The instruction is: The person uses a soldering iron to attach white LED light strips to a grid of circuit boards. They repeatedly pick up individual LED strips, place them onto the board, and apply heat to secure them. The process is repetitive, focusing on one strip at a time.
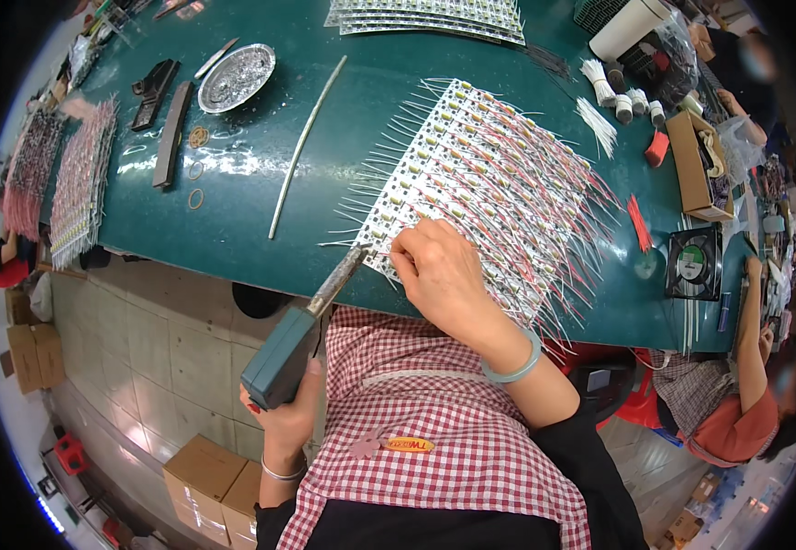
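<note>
My left hand (293, 412) is wrapped round the handle of a green soldering gun (280, 359). Its metal barrel points up and away, and the tip meets the near left edge of a circuit board panel (434, 151). Rows of small boards make up this panel, with white wires sticking out to the left and red and white wires to the right. Over its near part my right hand (442, 266) is closed in a pinch, close to the gun's tip. Whatever its fingertips hold is hidden from view.
Left of the panel lie a thin pale rod (306, 151), a foil-like dish (236, 79), a dark bar (172, 136) and rubber bands (197, 137). Wired panels (84, 188) hang over the left edge. At right are wire bundles (597, 126), a small fan (694, 263) and co-workers.
</note>
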The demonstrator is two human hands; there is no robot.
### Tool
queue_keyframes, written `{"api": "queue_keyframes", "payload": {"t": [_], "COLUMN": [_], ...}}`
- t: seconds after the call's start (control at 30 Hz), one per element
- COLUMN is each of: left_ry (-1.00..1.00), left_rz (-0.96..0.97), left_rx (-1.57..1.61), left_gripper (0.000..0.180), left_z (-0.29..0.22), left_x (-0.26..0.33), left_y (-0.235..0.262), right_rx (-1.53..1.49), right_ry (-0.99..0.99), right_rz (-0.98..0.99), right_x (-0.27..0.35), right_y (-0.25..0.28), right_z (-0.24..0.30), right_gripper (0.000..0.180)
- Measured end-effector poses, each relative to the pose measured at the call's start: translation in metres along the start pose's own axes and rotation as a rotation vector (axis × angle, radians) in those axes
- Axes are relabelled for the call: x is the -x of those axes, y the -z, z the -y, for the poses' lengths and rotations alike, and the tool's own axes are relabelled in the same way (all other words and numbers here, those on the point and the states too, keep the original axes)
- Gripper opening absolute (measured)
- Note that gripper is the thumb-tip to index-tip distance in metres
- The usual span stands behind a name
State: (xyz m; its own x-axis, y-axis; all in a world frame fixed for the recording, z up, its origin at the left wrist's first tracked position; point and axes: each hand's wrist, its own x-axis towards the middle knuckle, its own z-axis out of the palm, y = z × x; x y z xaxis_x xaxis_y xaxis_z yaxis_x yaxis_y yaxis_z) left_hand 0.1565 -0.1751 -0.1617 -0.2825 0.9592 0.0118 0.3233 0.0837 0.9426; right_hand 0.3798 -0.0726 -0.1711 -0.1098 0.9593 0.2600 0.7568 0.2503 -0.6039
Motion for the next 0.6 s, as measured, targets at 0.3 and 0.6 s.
{"api": "queue_keyframes", "payload": {"t": [0.3, 0.6], "left_ry": [0.086, -0.431], "left_rz": [-0.019, -0.415], "left_rx": [0.137, -0.004], "left_gripper": [0.026, 0.024], "left_z": [-0.017, -0.046], "left_x": [-0.015, -0.085], "left_y": [-0.001, 0.009], "right_rx": [0.025, 0.030], "right_ry": [0.002, 0.054], "right_rz": [0.042, 0.060], "right_x": [-0.004, 0.003], "right_y": [0.001, 0.007], "right_z": [0.000, 0.002], "right_gripper": [0.007, 0.003]}}
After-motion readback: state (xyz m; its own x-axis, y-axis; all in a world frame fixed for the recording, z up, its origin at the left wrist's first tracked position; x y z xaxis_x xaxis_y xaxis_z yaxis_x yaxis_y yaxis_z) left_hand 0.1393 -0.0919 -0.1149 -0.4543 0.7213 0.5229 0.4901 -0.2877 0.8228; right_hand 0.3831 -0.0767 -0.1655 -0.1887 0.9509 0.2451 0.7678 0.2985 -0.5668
